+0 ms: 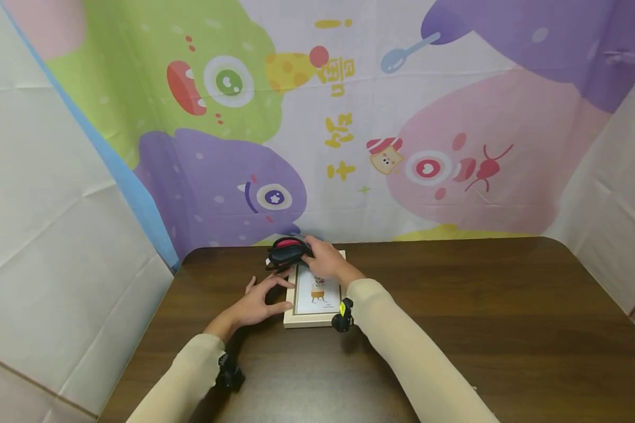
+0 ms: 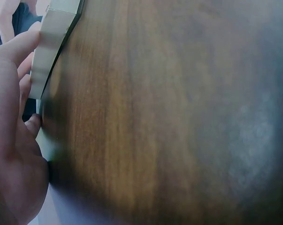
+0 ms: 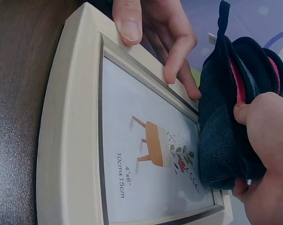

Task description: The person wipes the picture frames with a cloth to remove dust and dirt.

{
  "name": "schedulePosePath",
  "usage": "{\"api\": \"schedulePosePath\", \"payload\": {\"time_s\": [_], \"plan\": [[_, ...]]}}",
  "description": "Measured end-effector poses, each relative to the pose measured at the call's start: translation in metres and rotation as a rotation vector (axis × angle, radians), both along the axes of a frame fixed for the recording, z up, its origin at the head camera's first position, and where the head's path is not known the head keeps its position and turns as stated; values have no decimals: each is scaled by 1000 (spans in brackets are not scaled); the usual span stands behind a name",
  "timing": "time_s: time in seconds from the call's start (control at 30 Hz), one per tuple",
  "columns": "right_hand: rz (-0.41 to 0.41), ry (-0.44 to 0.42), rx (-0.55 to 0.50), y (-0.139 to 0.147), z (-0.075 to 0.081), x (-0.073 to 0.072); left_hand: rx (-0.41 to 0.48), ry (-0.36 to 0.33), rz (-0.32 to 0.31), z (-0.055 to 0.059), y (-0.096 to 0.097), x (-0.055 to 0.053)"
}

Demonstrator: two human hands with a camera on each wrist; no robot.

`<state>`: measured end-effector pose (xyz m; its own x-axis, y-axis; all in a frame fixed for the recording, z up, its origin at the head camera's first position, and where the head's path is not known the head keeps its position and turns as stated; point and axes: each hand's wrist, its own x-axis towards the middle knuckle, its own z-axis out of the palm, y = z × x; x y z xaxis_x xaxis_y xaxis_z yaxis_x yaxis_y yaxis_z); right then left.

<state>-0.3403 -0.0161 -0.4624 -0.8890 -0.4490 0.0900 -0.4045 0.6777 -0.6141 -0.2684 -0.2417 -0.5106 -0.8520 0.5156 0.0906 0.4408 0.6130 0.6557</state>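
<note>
A cream picture frame (image 1: pixel 310 321) lies face up on the brown table; its glass shows a drawing of a plant in an orange pot on legs. My right hand (image 1: pixel 326 261) grips a folded dark teal cloth (image 3: pixel 221 126) with pink inner layers, its lower side against the frame's glass near the far end. My left hand (image 1: pixel 256 304) rests along the frame's left side. In the right wrist view, that hand's thumb and fingertips press on the cream border (image 3: pixel 66 122). The left wrist view catches its fingers beside the frame's outer edge (image 2: pixel 49 51).
Brown wooden tabletop (image 1: pixel 481 329) spreads around the frame, mostly to the right. A cartoon-printed curtain (image 1: pixel 349 211) hangs right behind the table's back edge, with pale sheets (image 1: pixel 69 235) at the sides. A small black camera (image 1: pixel 341 316) is strapped to the right wrist.
</note>
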Motion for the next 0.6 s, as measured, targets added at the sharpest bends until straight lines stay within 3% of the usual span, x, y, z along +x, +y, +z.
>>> {"api": "schedulePosePath", "payload": {"time_s": [0.6], "plan": [[10, -58, -28, 22, 6, -6, 11, 41, -3, -1, 1, -1]]}}
